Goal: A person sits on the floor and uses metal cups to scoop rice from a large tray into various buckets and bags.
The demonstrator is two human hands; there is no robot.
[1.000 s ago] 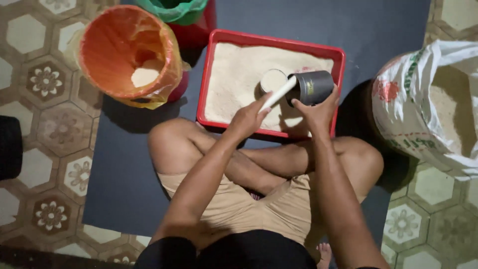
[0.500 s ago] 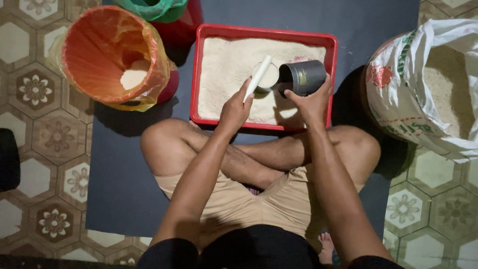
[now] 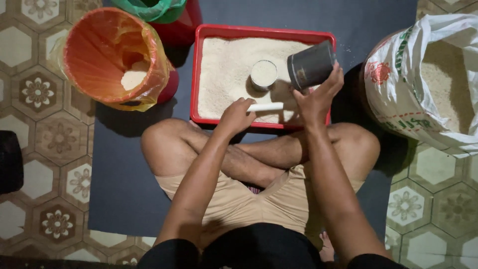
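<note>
A person sits cross-legged on a dark mat (image 3: 124, 174), working over a red tray (image 3: 196, 74) filled with pale grain. The left hand (image 3: 236, 115) is clenched around one end of a white stick (image 3: 265, 107), which lies level just above the grain at the tray's near edge and points right toward the other hand. The right hand (image 3: 314, 99) grasps a dark grey can (image 3: 309, 65) from below, tilted on its side above the tray's right part, its open mouth turned left. A small round tin (image 3: 263, 73), full to the brim with grain, stands in the middle of the tray, just left of the dark can and beyond the stick. At far left, an orange-lined bucket (image 3: 107, 55) holds a small heap of grain at its bottom. A green-lined red container (image 3: 159, 10) sits at the far edge, between bucket and tray. At right, an open white sack (image 3: 398, 99) of grain stands beside the person's knee.
</note>
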